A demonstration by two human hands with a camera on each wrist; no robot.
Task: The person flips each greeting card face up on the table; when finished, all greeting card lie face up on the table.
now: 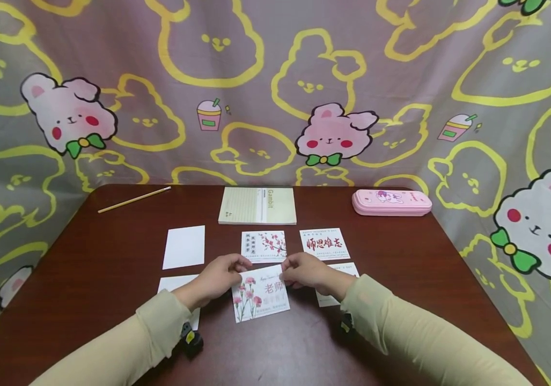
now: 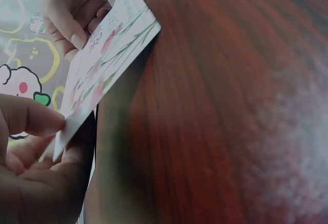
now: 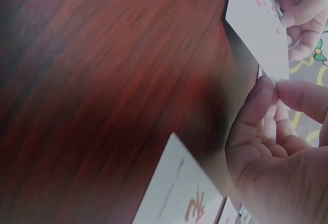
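A square greeting card (image 1: 261, 297) with pink carnations and Chinese lettering is held up between both hands, tilted over the table in the wrist views. My left hand (image 1: 216, 277) pinches its upper left corner between thumb and fingers. At the upper right corner, my right hand (image 1: 306, 271) pinches it the same way. Just behind is a card with red blossom branches (image 1: 270, 245), its lower edge partly covered. Below the right wrist lies another printed card (image 1: 328, 299), mostly hidden by the hand and forearm. A white card (image 1: 174, 282) is partly covered by the left hand and wrist.
Farther back are a blank white card (image 1: 183, 247) on the left and a card with red calligraphy (image 1: 324, 244) on the right. Along the table's far side lie a pencil (image 1: 134, 200), a notebook (image 1: 257, 205) and a pink pencil case (image 1: 392, 202). A patterned curtain (image 1: 265, 107) hangs behind.
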